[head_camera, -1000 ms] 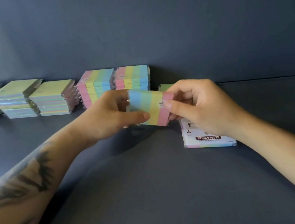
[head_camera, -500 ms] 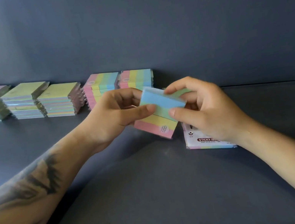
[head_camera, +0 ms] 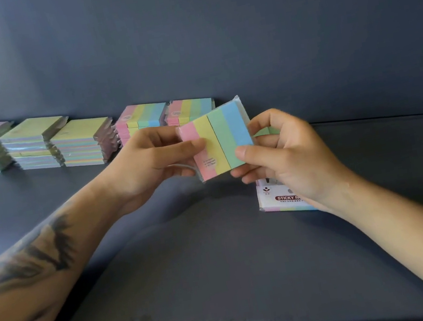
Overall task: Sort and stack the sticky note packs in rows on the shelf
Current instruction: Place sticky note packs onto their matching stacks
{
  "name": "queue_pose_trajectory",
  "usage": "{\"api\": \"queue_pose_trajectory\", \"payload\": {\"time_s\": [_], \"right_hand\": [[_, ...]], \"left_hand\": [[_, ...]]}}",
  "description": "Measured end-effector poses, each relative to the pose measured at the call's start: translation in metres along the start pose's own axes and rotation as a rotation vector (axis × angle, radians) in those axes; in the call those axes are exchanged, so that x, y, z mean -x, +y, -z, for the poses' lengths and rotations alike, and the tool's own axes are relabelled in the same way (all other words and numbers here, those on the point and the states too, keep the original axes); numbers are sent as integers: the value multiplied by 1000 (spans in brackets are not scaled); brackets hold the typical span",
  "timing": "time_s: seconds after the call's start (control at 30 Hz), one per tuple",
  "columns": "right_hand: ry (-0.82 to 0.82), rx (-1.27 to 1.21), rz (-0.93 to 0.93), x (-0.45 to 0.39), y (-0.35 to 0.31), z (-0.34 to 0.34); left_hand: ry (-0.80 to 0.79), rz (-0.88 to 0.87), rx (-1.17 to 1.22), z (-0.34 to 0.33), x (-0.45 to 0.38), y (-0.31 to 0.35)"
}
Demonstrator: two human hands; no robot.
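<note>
Head view looks down onto a dark grey shelf [head_camera: 221, 256] with both bare forearms reaching in. Between the hands, lifted off the shelf, is a striped sticky note pack [head_camera: 220, 142] in clear wrap, its face turned toward the camera and showing 4 bands: pink, yellow, green and blue, left to right. It stands nearly upright, tilted a little.

On its pink side, the left hand [head_camera: 149, 162] grips it, thumb across the front, fingers [head_camera: 163, 130] curled behind the upper edge. On its blue side, the right hand [head_camera: 293, 152] pinches it, thumb on the lower front corner and fingers curled round the back.

Partly hidden under the right wrist, a white-labelled pack [head_camera: 275, 200] printed "STICKY N…" lies flat on the shelf. A bit of green pack [head_camera: 267, 131] shows behind the right fingers.

Along the back wall [head_camera: 211, 34] runs a row: 2 striped stacks [head_camera: 163, 113] side by side just behind the left hand, then further left 3 taller stacks [head_camera: 34, 145] with green and lilac tops, touching one another.
</note>
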State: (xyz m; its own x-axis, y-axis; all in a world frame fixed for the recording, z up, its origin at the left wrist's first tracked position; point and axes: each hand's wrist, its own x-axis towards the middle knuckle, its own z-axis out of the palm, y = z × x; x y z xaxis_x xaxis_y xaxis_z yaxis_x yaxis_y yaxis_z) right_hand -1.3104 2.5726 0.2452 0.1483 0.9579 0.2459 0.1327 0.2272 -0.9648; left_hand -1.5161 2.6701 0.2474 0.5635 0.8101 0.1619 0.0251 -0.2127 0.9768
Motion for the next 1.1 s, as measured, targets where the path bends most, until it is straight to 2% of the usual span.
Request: {"api": "queue_pose_trajectory", "payload": {"time_s": [0.17,0.3,0.47,0.53,0.63,0.77,0.87,0.97,1.1], "right_hand": [[88,473,247,2,10,1],[-28,844,444,6,8,-5],[-65,1003,594,-1,10,-11],[-57,1070,633,-3,9,-10],[-72,1121,591,-13,1,-18],[-92,1146,477,-44,-11,-47],[-75,1150,423,-71,-17,-78],[-87,1189,366,-101,-22,-106],[-75,1207,262,-130,-28,-126]], "left_hand": [[34,-39,-18,6,-1,0],[25,0,-47,7,3,3],[-68,25,-61,9,7,3],[-107,1,-148,14,6,7],[-135,-64,-420,34,10,12],[-51,-85,-919,84,32,4],[-53,-87,-1105,126,47,-13],[-98,-7,-1308,152,50,-26],[-145,39,-1329,156,48,-36]]}}
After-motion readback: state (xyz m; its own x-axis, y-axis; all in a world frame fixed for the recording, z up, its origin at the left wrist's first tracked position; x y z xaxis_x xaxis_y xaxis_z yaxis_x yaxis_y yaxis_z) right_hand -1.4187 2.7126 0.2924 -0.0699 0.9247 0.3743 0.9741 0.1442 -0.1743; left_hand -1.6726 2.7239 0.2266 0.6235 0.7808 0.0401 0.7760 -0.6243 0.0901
